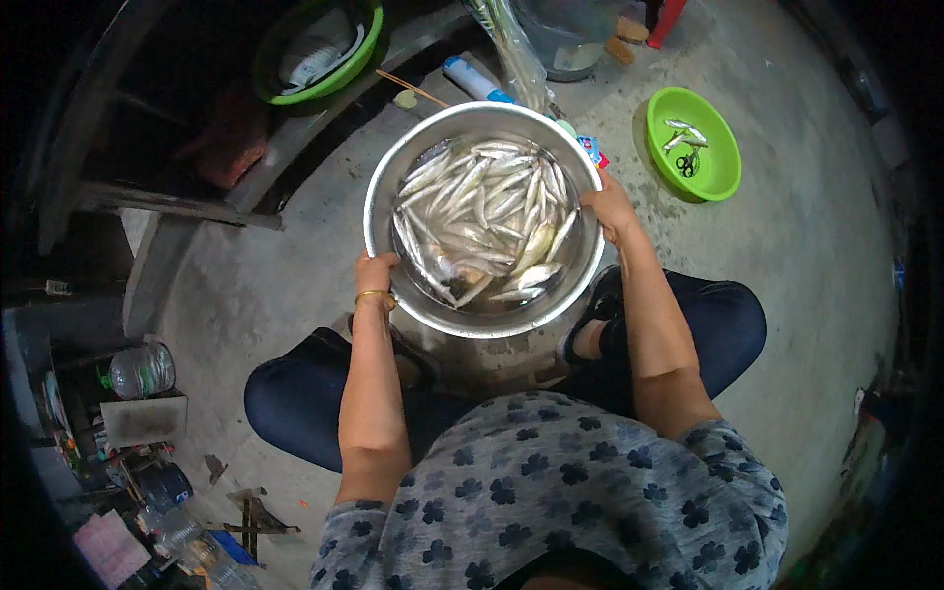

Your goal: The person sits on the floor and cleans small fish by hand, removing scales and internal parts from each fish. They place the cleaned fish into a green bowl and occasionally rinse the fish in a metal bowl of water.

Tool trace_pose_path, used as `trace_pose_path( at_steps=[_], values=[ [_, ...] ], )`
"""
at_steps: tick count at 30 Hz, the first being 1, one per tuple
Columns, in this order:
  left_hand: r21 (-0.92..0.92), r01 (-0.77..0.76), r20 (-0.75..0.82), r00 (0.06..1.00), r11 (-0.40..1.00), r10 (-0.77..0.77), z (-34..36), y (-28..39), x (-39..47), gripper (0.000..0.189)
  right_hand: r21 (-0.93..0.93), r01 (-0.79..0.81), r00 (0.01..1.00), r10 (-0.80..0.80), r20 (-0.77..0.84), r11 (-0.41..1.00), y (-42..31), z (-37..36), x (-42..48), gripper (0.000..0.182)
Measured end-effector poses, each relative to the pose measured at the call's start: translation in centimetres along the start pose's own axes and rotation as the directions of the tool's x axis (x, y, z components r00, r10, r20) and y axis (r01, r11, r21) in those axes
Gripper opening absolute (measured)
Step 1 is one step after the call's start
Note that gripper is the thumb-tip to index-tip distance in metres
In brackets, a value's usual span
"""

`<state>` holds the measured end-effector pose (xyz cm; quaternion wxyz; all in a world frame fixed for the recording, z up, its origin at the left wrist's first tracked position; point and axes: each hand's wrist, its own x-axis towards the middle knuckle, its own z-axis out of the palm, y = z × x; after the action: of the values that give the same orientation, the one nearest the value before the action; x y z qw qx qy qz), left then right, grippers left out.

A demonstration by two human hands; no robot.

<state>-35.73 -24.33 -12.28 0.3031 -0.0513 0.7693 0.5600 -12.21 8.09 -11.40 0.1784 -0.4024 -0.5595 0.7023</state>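
Note:
A round stainless steel basin (498, 324) is held out in front of my knees, with many small silvery fish (479, 214) lying in water inside it. My left hand (375, 273) grips its lower left rim, thumb over the edge. On the right side of the rim, my right hand (611, 206) has hold in the same way; the fingers of both hands are mostly hidden under the basin. To the right on the floor stands a green plastic bowl (726, 166). Several small fish (684, 134) and a pair of dark-handled scissors (687, 164) lie in it.
Another green basin (372, 44) sits at the upper left near a dark ledge. Beyond the steel basin are a blue-and-white roll (476, 80), a plastic bag (516, 51) and a clear tub (568, 66). A large plastic bottle (142, 370) and clutter line the left side.

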Motion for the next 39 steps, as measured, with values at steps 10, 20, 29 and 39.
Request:
trace_pose_path(
  at_steps=[10, 20, 29, 39],
  values=[
    [0.021, 0.018, -0.054, 0.998, 1.0, -0.017, -0.1, -0.6, 0.3, 0.024, 0.107, -0.086, 0.979, 0.104, -0.177, 0.991, 1.4, -3.3, 4.0, 0.041],
    [0.024, -0.024, -0.136, 0.99, 0.999, 0.027, 1.0, 0.0, 0.2, 0.017, -0.907, -0.418, 0.907, -0.043, -0.42, 0.04, 5.6, -18.8, 12.0, 0.051],
    [0.124, 0.011, -0.226, 0.974, 0.992, 0.018, 0.4, 0.0, 0.1, 0.017, -0.915, -0.383, 0.919, -0.044, -0.391, 0.126, 7.9, -21.8, 15.1, 0.043],
    [0.117, -0.004, -0.153, 0.988, 0.993, 0.022, -0.1, -0.3, 0.3, 0.02, -0.773, -0.158, 0.986, 0.05, -0.161, 0.615, 9.4, -13.1, 13.2, 0.023]
  ],
)
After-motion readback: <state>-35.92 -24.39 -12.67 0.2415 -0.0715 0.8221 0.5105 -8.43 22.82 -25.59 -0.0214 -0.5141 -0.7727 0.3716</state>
